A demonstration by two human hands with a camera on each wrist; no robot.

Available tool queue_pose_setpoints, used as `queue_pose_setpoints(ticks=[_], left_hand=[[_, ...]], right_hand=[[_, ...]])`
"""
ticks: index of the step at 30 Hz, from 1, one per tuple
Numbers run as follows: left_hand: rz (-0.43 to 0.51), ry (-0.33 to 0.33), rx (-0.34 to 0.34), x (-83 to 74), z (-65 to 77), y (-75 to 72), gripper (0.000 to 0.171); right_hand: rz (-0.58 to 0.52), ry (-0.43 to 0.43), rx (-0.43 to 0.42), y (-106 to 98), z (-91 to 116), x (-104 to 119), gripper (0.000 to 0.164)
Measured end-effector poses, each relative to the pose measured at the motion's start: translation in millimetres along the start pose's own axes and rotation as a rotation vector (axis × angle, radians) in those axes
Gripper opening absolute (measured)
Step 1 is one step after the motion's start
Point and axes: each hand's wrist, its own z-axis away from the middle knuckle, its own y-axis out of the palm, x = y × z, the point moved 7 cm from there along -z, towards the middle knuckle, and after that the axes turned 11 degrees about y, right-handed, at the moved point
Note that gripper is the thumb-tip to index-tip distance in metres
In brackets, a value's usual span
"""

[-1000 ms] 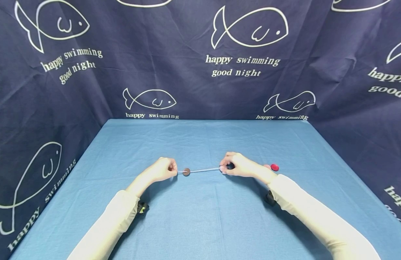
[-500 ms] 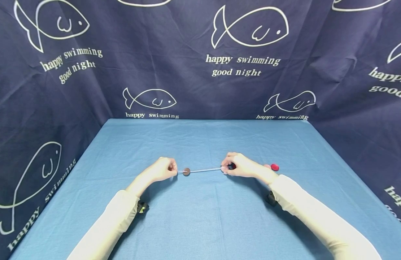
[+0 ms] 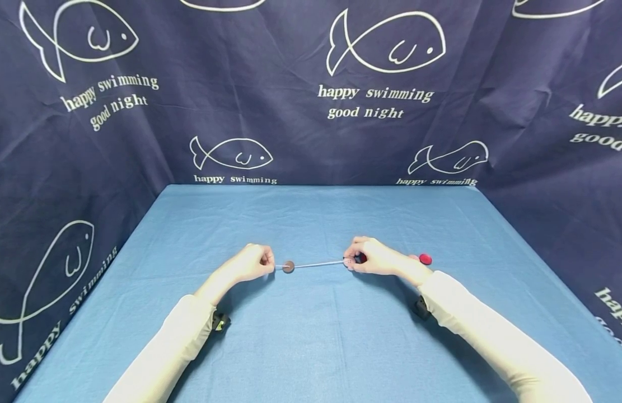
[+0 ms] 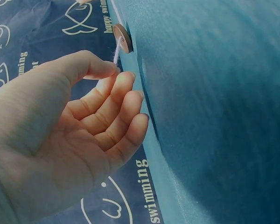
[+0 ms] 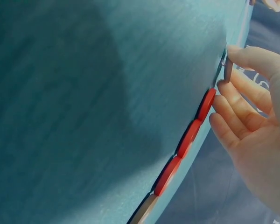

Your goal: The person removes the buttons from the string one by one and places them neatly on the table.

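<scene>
A light string (image 3: 318,263) stretches nearly straight between my hands, just above the blue cloth. My left hand (image 3: 252,262) pinches its left end between thumb and index finger. A brown button (image 3: 288,267) hangs on the string close to those fingertips; the left wrist view shows the string coming out of that button's (image 4: 122,38) face. At the other end, my right hand (image 3: 372,256) pinches a pinkish button (image 3: 349,261) with thumb and fingers. This button (image 5: 228,70) appears edge-on in the right wrist view. Whether the string passes through it cannot be seen.
Red buttons (image 5: 189,138) lie in a row on the cloth beside and below my right hand, with a tan one (image 5: 144,210) at the row's near end. A red button (image 3: 425,259) shows beyond my right wrist. A dark fish-print curtain (image 3: 311,129) surrounds the blue table (image 3: 311,336).
My right hand has shifted very slightly to the right with the pinkish button. My left hand and the brown button have stayed practically in place.
</scene>
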Motion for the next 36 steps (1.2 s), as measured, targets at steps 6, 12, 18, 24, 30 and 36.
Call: queue_pose_setpoints(ticks=[6,12,18,24,30,36], left_hand=[[-0.006,-0.008,-0.001,-0.5,0.0,-0.9,0.007],[-0.011,-0.006,0.002,-0.6,-0.1,-0.2,0.007],[-0.012,-0.003,-0.003,0.1,0.5,0.7,0.007],[-0.017,0.013,-0.013,-0.5,0.1,1.2,0.006],[-0.012,0.016,-0.018,-1.6,-0.2,0.9,0.006],[-0.011,0.015,-0.013,-1.8,0.1,1.0,0.006]], right_hand=[[-0.004,-0.011,-0.012,-1.2,1.0,0.4,0.009],[-0.006,0.022,0.006,-1.6,1.8,-1.1,0.009],[0.013,0.029,0.001,-1.0,2.6,-4.0,0.007],[0.002,0.027,-0.002,-1.3,3.8,-5.7,0.005],[0.011,0.022,-0.016,-2.9,5.0,-7.3,0.005],[0.019,0.015,-0.027,-3.2,5.6,-7.4,0.008]])
